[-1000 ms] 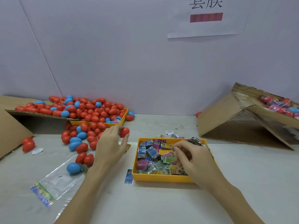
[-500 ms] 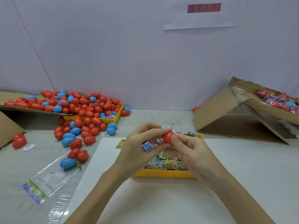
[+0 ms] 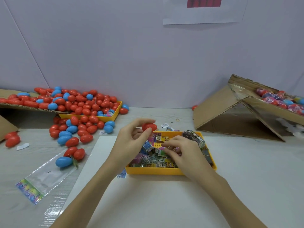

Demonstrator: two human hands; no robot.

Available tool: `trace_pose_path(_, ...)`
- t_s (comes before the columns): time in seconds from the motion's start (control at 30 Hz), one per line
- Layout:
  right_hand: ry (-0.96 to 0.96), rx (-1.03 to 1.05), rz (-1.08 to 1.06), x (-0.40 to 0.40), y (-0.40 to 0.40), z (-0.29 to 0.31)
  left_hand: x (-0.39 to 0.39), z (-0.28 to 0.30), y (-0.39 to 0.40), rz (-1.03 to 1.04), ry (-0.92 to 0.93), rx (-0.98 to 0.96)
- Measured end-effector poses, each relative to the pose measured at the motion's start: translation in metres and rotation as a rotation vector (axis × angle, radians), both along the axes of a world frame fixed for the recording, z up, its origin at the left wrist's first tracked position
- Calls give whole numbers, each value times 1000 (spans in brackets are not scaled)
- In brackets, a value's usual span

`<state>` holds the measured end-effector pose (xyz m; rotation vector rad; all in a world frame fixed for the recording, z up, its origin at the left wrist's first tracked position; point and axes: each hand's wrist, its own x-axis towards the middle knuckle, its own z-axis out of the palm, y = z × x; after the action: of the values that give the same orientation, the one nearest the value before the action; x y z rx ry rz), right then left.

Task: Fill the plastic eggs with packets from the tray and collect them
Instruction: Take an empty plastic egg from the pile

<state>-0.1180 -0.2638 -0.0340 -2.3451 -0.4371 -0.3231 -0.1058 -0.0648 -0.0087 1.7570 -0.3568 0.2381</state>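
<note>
At frame centre the left hand [image 3: 131, 137] pinches a red egg [image 3: 149, 127] above the tray [image 3: 156, 171], ready for filling; the right hand [image 3: 184, 150] fingers packets [image 3: 153, 157], seemingly picking one.

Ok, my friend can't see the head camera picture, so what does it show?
The left hand pinches a red egg above a yellow tray of packets, where the right hand reaches in. A pile of red and blue eggs lies far left.
</note>
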Motion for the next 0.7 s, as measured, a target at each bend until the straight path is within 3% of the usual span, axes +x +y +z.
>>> trace_pose_path(0.1,72,-34,-43,5,1,1,-1,1,1,-31,110,-53)
trace_pose_path(0.3,241,-11,-66,8,-1,1,-3,3,-4,-59,84,-166)
trace_pose_path(0.4,201,14,-69,6,-2,0,-1,1,-2,-66,98,-177)
trace_pose_path(0.5,104,42,-94,2,-2,-1,0,-2,-1,-55,132,-85)
trace_pose_path(0.7,138,409,-128,3,-8,5,-4,-2,-1,-119,153,156)
